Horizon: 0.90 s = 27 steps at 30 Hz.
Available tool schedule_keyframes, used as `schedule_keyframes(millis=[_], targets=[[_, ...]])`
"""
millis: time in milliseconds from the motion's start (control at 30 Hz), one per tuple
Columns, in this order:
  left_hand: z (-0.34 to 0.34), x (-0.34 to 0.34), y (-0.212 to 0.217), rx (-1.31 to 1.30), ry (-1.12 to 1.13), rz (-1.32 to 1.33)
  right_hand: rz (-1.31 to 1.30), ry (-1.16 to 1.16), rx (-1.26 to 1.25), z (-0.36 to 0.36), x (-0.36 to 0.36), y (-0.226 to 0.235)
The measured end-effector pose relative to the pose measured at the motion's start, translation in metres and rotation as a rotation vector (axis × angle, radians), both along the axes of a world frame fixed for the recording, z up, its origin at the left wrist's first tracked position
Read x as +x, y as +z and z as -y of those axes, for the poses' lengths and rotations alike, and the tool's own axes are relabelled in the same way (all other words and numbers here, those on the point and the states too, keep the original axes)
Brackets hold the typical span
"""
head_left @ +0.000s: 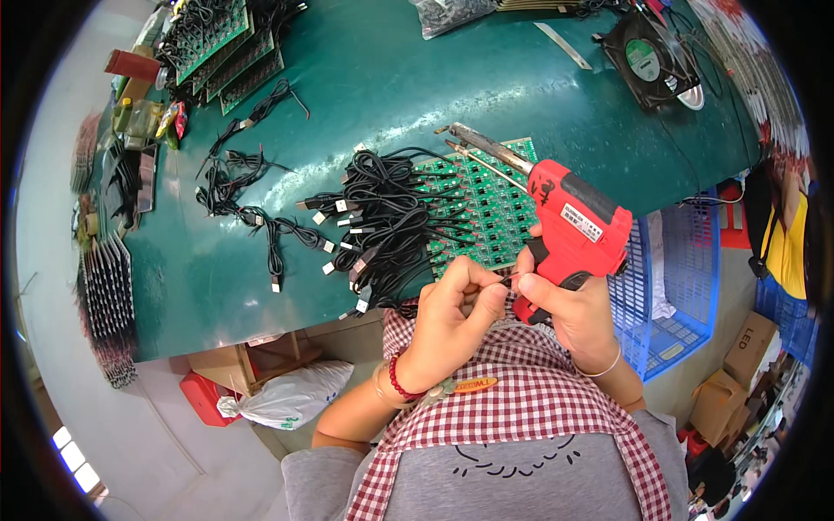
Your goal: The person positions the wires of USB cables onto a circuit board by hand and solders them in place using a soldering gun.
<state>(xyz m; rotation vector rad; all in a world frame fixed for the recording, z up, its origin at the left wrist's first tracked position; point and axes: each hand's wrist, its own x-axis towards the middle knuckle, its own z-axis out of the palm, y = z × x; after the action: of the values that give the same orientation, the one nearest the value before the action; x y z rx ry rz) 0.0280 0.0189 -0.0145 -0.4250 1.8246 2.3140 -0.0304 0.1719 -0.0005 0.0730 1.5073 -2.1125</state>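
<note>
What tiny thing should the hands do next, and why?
Perhaps carry the thin wire to the green circuit board: the left hand and right hand seem to pinch it, the right also holds the red soldering gun, and black cables already run onto that board.

soldering gun (569,253): white label (582,222) (printed) | fan (622,50): green label (643,61) | carton (754,353): letters (745,337)

One wide, round view looks down from the head of the person (539,469). The left hand (447,321) and right hand (580,317) are near; the table (365,95) stretches away past them.
</note>
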Motion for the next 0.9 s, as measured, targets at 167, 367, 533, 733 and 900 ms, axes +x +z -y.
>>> schedule_keyframes(millis=[167, 367, 533, 733, 900], targets=[[-0.006, 0.000, -0.008, -0.203, 0.145, -0.226, -0.027, -0.002, 0.003, 0.003, 0.003, 0.001], [-0.008, 0.001, -0.004, -0.234, 0.142, -0.240, -0.039, -0.037, 0.042, 0.007, 0.008, 0.000], [-0.003, -0.002, 0.000, -0.629, 0.098, -0.384, -0.062, 0.016, 0.091, 0.004, 0.007, -0.004], [-0.008, 0.000, -0.002, -0.553, 0.181, -0.367, -0.068, 0.066, 0.082, 0.009, 0.003, 0.002], [-0.013, 0.003, -0.003, -0.269, 0.268, -0.241, 0.075, -0.052, -0.008, 0.018, 0.004, 0.006]])
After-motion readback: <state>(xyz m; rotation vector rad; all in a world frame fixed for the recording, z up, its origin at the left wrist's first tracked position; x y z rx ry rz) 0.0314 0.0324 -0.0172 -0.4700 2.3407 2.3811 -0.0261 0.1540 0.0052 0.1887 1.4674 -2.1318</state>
